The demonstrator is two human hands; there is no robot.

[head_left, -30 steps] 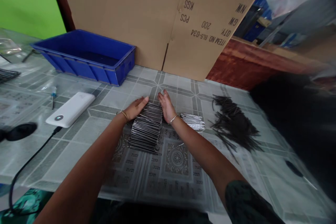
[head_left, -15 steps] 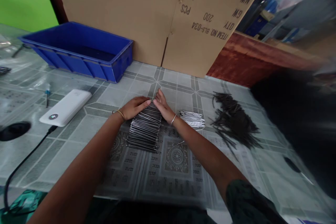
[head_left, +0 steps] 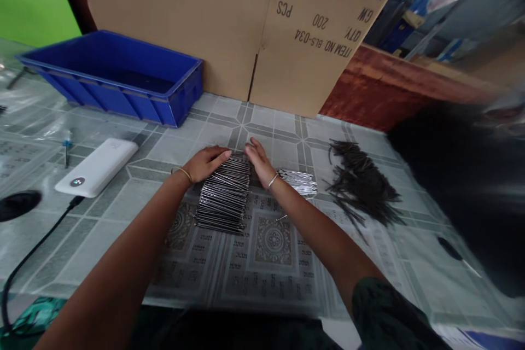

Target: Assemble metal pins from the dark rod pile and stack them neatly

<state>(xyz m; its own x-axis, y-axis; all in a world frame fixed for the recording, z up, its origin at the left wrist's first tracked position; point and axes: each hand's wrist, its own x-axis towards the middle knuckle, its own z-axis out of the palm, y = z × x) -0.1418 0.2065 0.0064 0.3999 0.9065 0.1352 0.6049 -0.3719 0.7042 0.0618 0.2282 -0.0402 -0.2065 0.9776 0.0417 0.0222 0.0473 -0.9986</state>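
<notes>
A row of thin dark metal rods (head_left: 223,197) lies side by side on the patterned table cover, with shiny ends at both sides. My left hand (head_left: 205,163) rests at the row's far left corner, its thumb stretched along the rod ends and its fingers extended. At the far right corner, my right hand (head_left: 259,163) stands on edge beside the rods with its fingers stretched out. Both hands are at the rods' ends without wrapping round them. Just right of my right wrist sits a smaller bundle of bright silver rods (head_left: 298,181).
A pile of dark thin strips (head_left: 365,183) lies at the right, near a dark-handled tool (head_left: 450,248). On the left are a white power bank (head_left: 98,168) with a black cable and a blue bin (head_left: 172,106). A large cardboard sheet (head_left: 184,11) stands behind.
The whole view has shifted slightly. My hands have moved a little apart at the row's far end, and the far rods between them show more.
</notes>
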